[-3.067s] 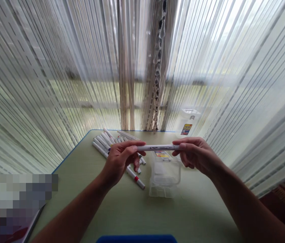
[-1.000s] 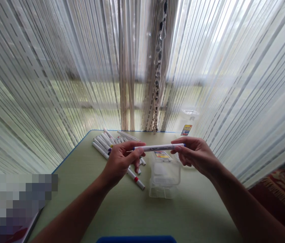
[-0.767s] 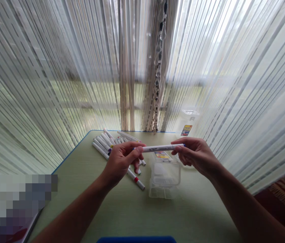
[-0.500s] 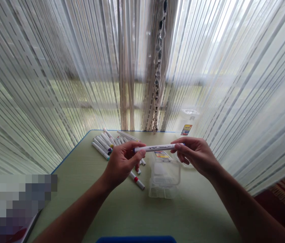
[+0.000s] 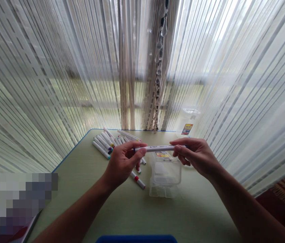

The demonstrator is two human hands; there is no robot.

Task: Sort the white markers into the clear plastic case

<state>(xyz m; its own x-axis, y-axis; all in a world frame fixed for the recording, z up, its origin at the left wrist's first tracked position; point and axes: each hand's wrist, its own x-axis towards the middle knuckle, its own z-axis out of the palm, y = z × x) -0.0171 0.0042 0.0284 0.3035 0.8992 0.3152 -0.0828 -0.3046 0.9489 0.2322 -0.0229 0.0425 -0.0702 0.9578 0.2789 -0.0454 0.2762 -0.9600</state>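
Observation:
I hold a white marker pen [image 5: 157, 148] level above the green table [image 5: 142, 209], one end in each hand. My left hand [image 5: 123, 163] pinches its left end between thumb and fingers. My right hand [image 5: 195, 156] pinches its right end, where a blue tip shows. Below the pen a clear plastic box [image 5: 165, 177] stands open with a coloured label at its far side. A red-banded marker [image 5: 137, 180] lies on the table under my left hand.
Several white markers [image 5: 107, 143] lie in a loose row at the table's far left. Sheer striped curtains [image 5: 56, 84] hang close around the table. A clear container with a yellow label [image 5: 188, 125] stands behind the right curtain. A blue edge [image 5: 137, 239] shows at the bottom.
The pen has stayed between both hands and turned slightly. My left fingers have shifted their grip on its left end. The camera view has dipped a little.

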